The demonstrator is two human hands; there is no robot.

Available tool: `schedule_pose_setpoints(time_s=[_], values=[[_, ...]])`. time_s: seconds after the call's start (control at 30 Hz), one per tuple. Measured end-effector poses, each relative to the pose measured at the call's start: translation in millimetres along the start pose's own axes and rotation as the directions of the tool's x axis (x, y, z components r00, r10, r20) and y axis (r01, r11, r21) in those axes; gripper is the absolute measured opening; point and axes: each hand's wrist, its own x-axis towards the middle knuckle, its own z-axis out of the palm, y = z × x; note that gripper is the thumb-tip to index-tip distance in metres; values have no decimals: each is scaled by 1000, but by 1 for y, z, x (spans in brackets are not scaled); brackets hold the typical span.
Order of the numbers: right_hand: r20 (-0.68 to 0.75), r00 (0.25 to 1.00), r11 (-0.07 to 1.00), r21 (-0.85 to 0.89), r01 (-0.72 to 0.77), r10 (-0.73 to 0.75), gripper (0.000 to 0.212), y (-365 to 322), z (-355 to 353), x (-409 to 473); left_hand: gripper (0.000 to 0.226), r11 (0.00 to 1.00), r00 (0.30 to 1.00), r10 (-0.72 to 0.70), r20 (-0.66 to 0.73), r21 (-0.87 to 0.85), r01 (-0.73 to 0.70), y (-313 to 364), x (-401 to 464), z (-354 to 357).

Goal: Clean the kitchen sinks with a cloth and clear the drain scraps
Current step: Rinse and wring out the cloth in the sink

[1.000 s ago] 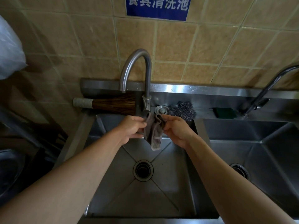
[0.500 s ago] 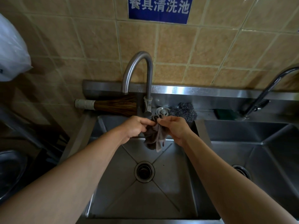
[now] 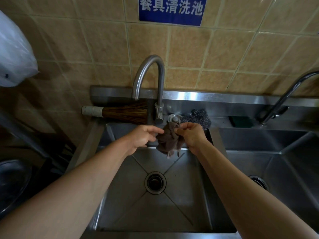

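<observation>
Tan wall tiles back two steel sinks (image 3: 120,195), each with one drain and one faucet. Above the nearer basin, the left hand (image 3: 143,138) and right hand (image 3: 191,135) pinch one crumpled brown cloth (image 3: 170,143) between them, fingers curled closed on its top edge. Beyond the hands lie one brush (image 3: 120,112), one steel scourer (image 3: 198,116) and one drain strainer (image 3: 174,118).

Brown-grey cloth (image 3: 170,141) (plain), blue sign (image 3: 170,10).
</observation>
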Motion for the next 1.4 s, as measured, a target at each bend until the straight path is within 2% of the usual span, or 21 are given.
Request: schedule_pose_setpoints(time_s=[0.17,0.23,0.3,0.4,0.47,0.57,0.63,0.73,0.77,0.83,0.9,0.97,1.03,1.1,1.17,1.27,1.33,1.4], values=[[98,990,993,-43,109,-105,24,-19,-3,-4,27,969,986,-152,-73,-205,134,-16,5,-7],[176,973,988,-16,157,-151,23,-28,-4,-5,36,907,969,-246,6,-350,233,-21,9,-7],[260,948,983,62,173,-184,22,-34,-6,-5,52,809,947,-287,143,-493,320,-24,12,-7],[363,911,980,107,170,-198,21,-36,-7,-5,78,716,921,-221,322,-587,377,-24,18,-4],[416,889,981,99,166,-193,21,-35,-9,-8,81,658,927,-198,319,-658,367,-22,22,-3],[469,871,989,46,138,-143,20,-30,-15,-13,68,620,937,-225,267,-703,349,-21,23,-3],[463,882,996,23,90,-91,19,-24,-16,-13,43,607,937,-265,226,-716,345,-21,22,-3],[347,938,999,44,-1,-14,19,-11,-16,-9,7,582,956,-263,128,-769,263,-24,18,-3],[304,953,997,68,-37,14,19,-8,-17,-8,13,579,970,-224,92,-788,208,-26,17,-4],[253,964,984,134,-118,81,24,-1,-18,-7,37,599,990,-134,43,-792,116,-31,16,-4],[227,963,973,146,-180,144,31,4,-18,-7,46,706,999,-45,-5,-708,28,-32,11,-2],[199,961,970,114,-216,191,34,9,-15,-6,48,827,996,69,-60,-554,-91,-33,10,0],[158,959,964,96,-250,233,39,16,-11,-2,48,904,980,182,-85,-378,-200,-34,9,0],[149,943,945,95,-312,296,36,22,-8,3,47,933,967,246,-59,-255,-253,-34,9,-1],[174,920,916,138,-377,352,27,24,-6,8,44,946,967,253,-22,-204,-252,-35,8,-4],[259,879,857,231,-460,401,27,24,-6,10,45,957,957,288,-26,-26,-289,-35,8,-6],[315,866,848,248,-469,387,31,22,-8,8,45,934,943,326,-59,174,-312,-34,11,-4],[375,874,857,288,-426,309,33,17,-11,1,43,930,943,310,-122,245,-274,-34,13,-2]])
